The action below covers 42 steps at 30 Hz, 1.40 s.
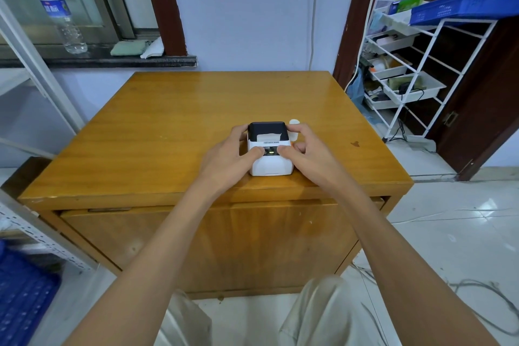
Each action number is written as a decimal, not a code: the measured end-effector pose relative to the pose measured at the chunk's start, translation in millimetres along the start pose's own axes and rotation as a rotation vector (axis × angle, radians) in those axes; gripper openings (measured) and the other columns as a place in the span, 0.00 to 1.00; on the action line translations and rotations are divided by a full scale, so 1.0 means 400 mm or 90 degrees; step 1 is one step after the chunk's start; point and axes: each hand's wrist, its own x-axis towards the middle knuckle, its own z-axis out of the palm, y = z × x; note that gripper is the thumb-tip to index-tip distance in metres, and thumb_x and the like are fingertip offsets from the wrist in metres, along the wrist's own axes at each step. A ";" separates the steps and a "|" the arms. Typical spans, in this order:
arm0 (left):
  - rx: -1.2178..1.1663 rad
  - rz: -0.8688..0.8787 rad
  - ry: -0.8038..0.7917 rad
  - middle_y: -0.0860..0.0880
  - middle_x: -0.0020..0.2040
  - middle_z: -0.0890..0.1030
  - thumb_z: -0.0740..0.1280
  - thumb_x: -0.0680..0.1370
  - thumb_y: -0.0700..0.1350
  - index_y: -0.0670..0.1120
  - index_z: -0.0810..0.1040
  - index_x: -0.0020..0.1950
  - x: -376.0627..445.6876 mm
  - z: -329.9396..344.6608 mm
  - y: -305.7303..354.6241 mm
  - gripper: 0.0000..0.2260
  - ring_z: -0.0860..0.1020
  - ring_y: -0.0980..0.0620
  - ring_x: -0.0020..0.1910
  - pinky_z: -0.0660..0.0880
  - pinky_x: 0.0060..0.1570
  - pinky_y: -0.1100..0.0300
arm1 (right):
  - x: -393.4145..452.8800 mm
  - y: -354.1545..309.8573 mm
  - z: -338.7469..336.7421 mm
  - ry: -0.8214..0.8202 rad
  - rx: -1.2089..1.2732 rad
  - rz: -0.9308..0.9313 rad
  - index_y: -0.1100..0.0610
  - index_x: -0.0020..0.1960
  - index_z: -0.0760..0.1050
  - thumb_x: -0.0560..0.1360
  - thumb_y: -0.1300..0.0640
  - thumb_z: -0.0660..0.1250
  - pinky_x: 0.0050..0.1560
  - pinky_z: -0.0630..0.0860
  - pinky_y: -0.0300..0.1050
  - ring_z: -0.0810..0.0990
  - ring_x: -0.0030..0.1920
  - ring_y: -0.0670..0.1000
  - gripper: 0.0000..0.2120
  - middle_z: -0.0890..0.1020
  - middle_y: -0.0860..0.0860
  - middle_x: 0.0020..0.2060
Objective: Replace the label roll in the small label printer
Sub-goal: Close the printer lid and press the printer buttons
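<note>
We clasp the label printer [269, 149] near the counter's [168, 132] front edge, left hand [230, 154] and right hand [304, 153] closed on its sides, thumbs on top. A white label roll [295, 128] lies just behind it.

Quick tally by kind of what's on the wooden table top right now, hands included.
Label printer: 1
Label roll, behind the printer's right side, partly hidden: 1
Hands on the printer, left hand and right hand: 2
Total: 4
</note>
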 end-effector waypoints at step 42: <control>-0.013 -0.001 0.008 0.57 0.75 0.77 0.63 0.72 0.63 0.59 0.65 0.80 -0.002 -0.002 0.002 0.35 0.75 0.51 0.73 0.71 0.70 0.48 | -0.019 -0.023 -0.013 -0.002 0.055 -0.007 0.46 0.70 0.71 0.81 0.50 0.70 0.28 0.69 0.31 0.72 0.31 0.44 0.20 0.72 0.55 0.35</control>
